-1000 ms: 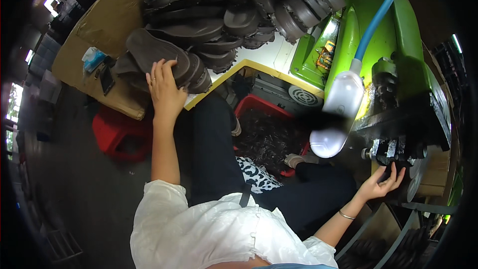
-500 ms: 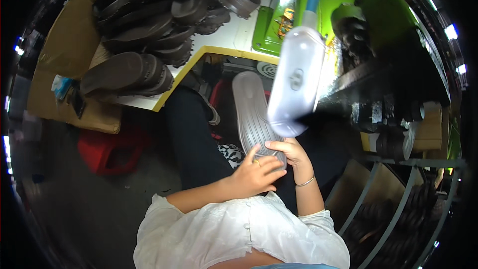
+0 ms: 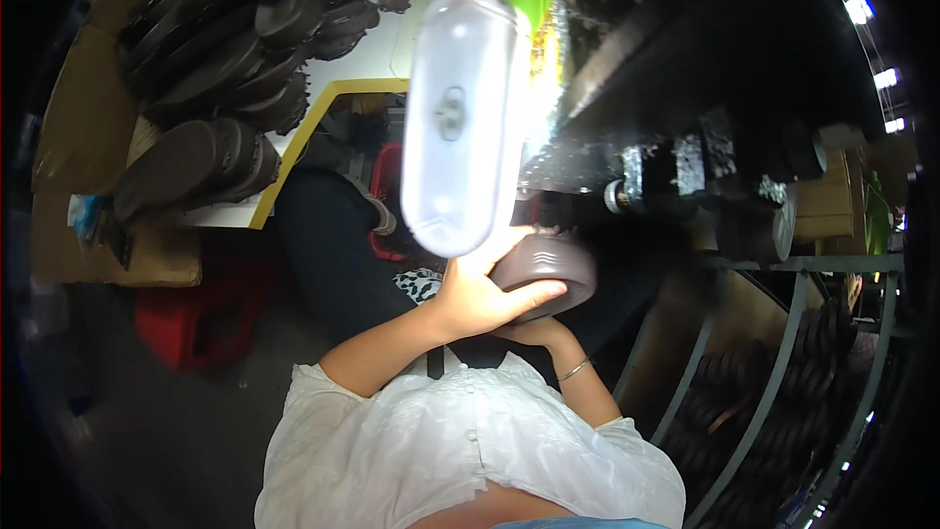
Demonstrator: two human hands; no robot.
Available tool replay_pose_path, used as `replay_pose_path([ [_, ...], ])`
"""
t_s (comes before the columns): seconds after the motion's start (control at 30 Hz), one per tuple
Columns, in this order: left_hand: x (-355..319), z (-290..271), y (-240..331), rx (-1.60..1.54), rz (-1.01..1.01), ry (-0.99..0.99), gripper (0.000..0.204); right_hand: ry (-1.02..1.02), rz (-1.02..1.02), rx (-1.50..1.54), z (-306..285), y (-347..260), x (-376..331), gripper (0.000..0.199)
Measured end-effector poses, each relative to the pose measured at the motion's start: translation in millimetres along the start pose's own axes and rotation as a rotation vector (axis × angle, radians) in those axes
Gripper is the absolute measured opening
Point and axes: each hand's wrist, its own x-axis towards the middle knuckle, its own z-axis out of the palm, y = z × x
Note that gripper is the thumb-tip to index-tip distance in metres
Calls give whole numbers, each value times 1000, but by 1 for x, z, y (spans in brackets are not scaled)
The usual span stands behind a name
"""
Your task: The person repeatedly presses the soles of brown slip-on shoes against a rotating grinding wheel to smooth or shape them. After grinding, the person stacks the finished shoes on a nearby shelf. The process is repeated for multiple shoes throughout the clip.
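Below the lamp: both hands meet at a dark shoe sole (image 3: 550, 272), held in front of the person's chest, just under the machine.
Left hand (image 3: 480, 296): fingers wrapped over the sole's near rim, thumb side up beside the lamp's lower end; closed on the sole.
Right hand (image 3: 529, 333): tucked beneath the sole, supporting it from under; its fingers are mostly hidden, so how tightly they curl cannot be told.
Sole: rounded end points right, toward the dark machine (image 3: 705, 157); its far edge sits close under the machine's overhang.
Lamp (image 3: 460, 108): long white housing hanging between the head and the hands, blurred, covering part of the left hand's fingertips.
Left side: stacked soles (image 3: 215, 88) crowd the white bench with its yellow edge (image 3: 313, 137); cardboard (image 3: 69, 137) beyond.
Lower left: red stool (image 3: 201, 318) on open dark floor.
Right side: metal rack (image 3: 783, 353) of soles stands near the elbow.
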Motion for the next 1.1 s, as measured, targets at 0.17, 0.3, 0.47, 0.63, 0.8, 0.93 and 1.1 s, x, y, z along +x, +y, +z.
replay_pose_path([
  [0.17, 34, -6, 33, -125, -157, -106, 34, -82, 83, 21, -3, -30, 9, 30],
  [0.3, 33, -16, 34, -182, -152, 18, 24, -152, 211, -39, -7, -71, 8, 36],
  [0.47, 15, -24, 19, -194, -233, 17, 23, -48, -21, -47, -20, -31, -20, 35],
  [0.63, 1, -21, 6, -457, -228, 144, 22, 45, 154, -39, -113, -40, -67, 24],
  [0.8, -3, -15, 3, -416, -200, 100, 11, 882, -409, 543, -169, -43, -88, 55],
  [0.93, -5, -14, 5, -372, -221, 112, 15, 992, -550, 781, -179, -98, -51, 40],
  [1.1, -17, -30, 6, -464, -259, 215, 27, 928, -618, 860, -154, -134, -19, 33],
])
